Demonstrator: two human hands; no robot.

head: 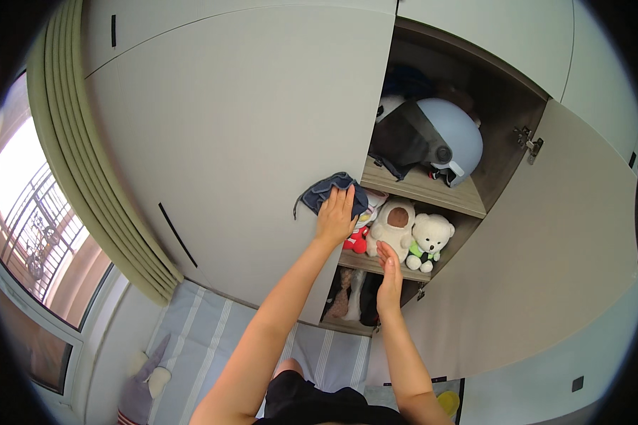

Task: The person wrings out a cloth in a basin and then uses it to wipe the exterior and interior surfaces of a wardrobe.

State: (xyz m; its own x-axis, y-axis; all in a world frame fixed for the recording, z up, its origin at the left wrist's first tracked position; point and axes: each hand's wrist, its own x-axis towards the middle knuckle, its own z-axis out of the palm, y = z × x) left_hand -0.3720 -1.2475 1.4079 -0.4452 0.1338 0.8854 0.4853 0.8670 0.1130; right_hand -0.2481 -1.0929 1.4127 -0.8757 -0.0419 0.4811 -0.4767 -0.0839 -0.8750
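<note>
My left hand [336,217] rests on a dark blue cloth [321,192] with a cord hanging from it, at the edge of the closed cabinet door [244,117]; how firmly it grips cannot be told. My right hand [389,276] is raised in front of the middle shelf, fingers extended and nothing in it. Behind it sit a beige plush toy with a brown face [393,220], a white teddy bear in green [430,239] and a red plush [355,240]. On the shelf above lies a light blue helmet [449,130] with a dark visor.
The open cabinet door [558,228] swings out at right on metal hinges [529,143]. Furry items [345,297] fill the lowest compartment. Below spreads a striped bedcover [207,319] with a grey plush toy [143,382]. A green curtain [85,159] hangs by the window at left.
</note>
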